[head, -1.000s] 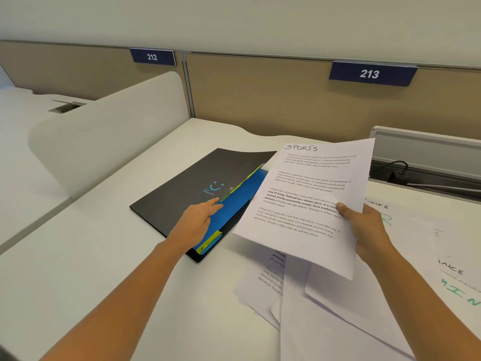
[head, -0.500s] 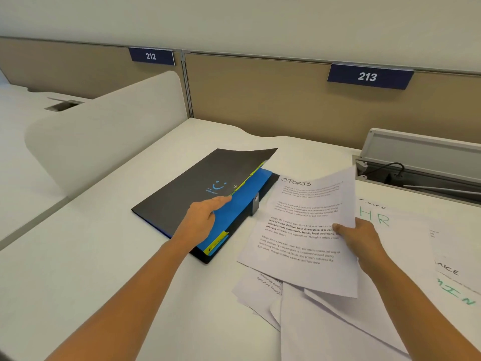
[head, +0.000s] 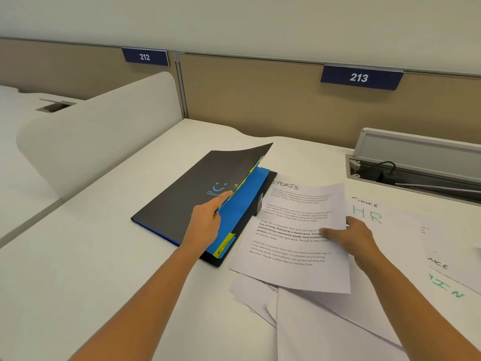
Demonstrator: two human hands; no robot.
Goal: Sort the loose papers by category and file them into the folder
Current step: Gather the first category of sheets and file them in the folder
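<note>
Nearest, loose papers (head: 312, 324) lie overlapping in a heap on the right of the white desk (head: 78, 269). Over the heap, the right hand (head: 356, 241) pinches a printed sheet (head: 291, 246) headed SPORTS by its right edge, with the thumb laid across the face and the fingers tucked behind. The sheet sits low; I cannot tell whether it touches the heap. Its left edge is just beside the folder (head: 187, 194). The left hand (head: 208, 222) grips the black folder's front cover, thumb on top and fingers curled under the edge, and the cover stands partly lifted. Beneath it show blue dividers (head: 244, 201) with yellow tabs (head: 227, 242). Right of the sheet lies a paper marked HR (head: 390, 225) in green. Farther back an open cable tray (head: 416, 152) sits in the desk. Plate 212 (head: 145, 57) and plate 213 (head: 360, 77) hang on the beige partition (head: 260, 100).
</note>
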